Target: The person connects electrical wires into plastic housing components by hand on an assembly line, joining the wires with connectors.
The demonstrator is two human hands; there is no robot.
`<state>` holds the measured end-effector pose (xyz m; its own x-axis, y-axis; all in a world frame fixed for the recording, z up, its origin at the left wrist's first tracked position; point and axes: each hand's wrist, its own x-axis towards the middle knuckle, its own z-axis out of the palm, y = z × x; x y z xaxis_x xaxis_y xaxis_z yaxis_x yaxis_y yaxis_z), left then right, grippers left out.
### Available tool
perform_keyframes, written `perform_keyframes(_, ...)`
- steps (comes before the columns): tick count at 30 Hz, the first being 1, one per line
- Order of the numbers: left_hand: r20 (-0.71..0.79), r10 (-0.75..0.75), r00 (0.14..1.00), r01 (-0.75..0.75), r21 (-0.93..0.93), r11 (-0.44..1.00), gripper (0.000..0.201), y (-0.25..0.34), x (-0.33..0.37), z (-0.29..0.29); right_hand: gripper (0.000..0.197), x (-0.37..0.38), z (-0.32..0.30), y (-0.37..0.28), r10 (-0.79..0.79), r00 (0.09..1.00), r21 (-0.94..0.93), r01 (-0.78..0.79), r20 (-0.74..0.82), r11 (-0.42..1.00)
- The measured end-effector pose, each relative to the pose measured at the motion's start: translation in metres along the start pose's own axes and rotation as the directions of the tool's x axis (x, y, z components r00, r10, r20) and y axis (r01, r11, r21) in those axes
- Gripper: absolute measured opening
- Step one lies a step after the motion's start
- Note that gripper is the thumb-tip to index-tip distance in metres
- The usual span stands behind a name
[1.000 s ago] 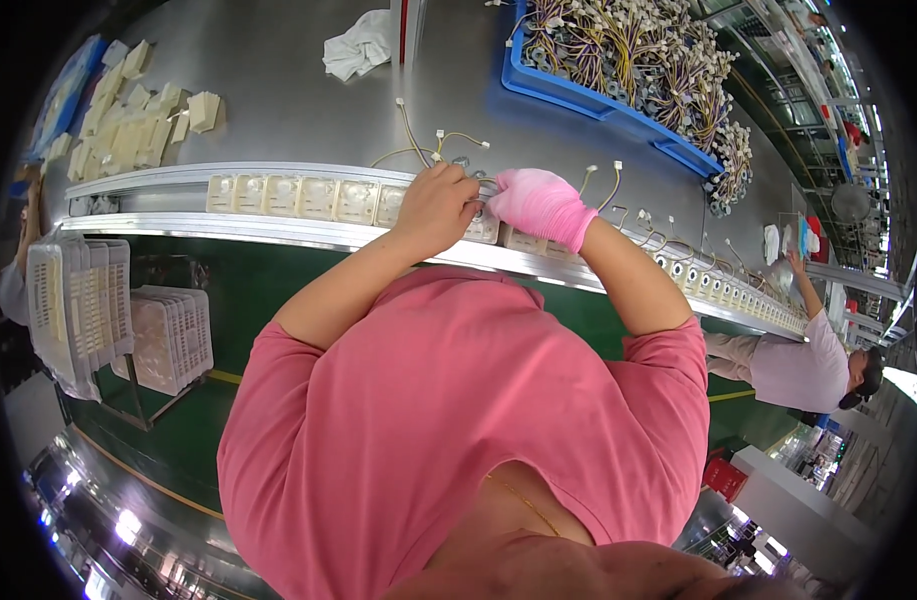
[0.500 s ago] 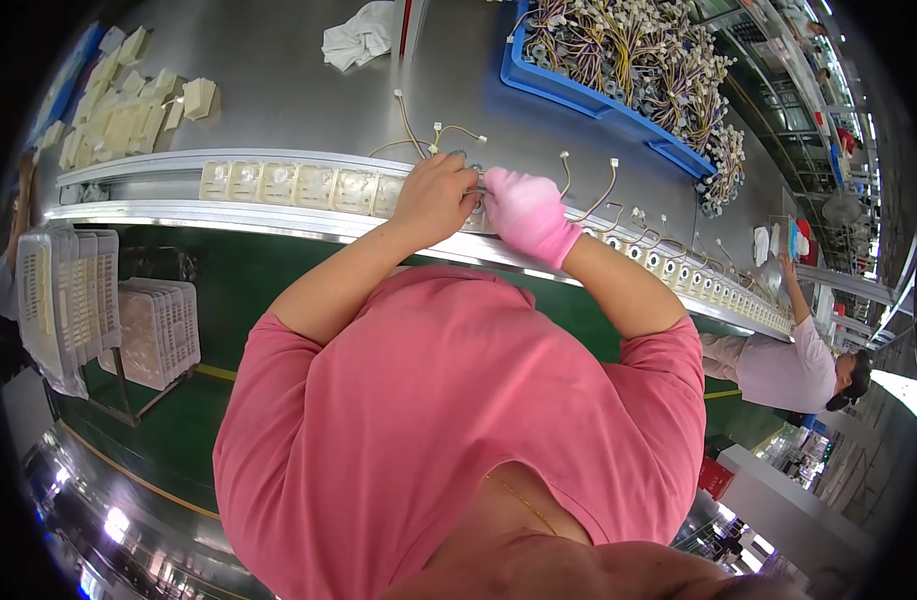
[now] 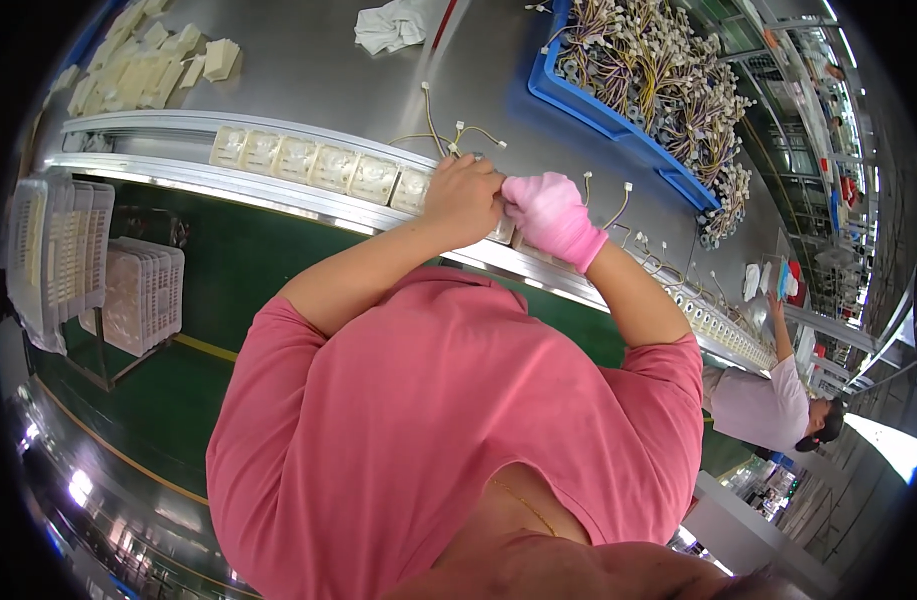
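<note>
My bare left hand (image 3: 462, 204) and my right hand (image 3: 548, 211), in a pink glove, meet over the metal rail. Both have their fingers curled in, and what lies between them is hidden. Left of my hands, a row of cream plastic housings (image 3: 331, 169) sits in the rail. Just beyond my left fingers stand thin wire leads (image 3: 430, 113) with white connectors. More housings, fitted with dark-centred round parts and wires (image 3: 690, 297), run along the rail to the right.
A blue bin (image 3: 590, 112) heaped with wired parts stands at the back right. Loose cream housings (image 3: 143, 75) lie at the far left, a white cloth (image 3: 391, 26) at the back. White baskets (image 3: 136, 295) stand below left. Another person (image 3: 761, 400) works farther right along the rail.
The whole view has shifted and turned slightly. My two hands stay together at the same part of the rail, with fingers still curled.
</note>
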<state>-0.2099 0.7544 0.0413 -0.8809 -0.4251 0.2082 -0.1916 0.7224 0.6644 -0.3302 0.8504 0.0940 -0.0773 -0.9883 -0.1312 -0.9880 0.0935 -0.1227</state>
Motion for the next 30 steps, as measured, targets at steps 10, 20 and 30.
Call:
perform_keyframes(10,-0.049,0.166,0.985,-0.166,0.008,0.986,0.017,-0.009,-0.005,0.001,0.010,-0.009,0.001,0.007,-0.016,0.995,0.089,0.024,-0.094,0.996)
perform_keyframes(20,-0.041,0.207,0.977,-0.207,0.002,0.978,0.016,-0.006,-0.003,-0.004,0.012,-0.002,0.007,-0.007,0.189,0.978,-0.008,-0.189,0.090,0.982)
perform_keyframes(30,-0.061,0.173,0.983,-0.171,0.032,0.985,0.012,-0.008,-0.007,0.000,0.031,0.027,-0.053,0.025,0.055,0.921,0.185,-0.135,0.385,0.973)
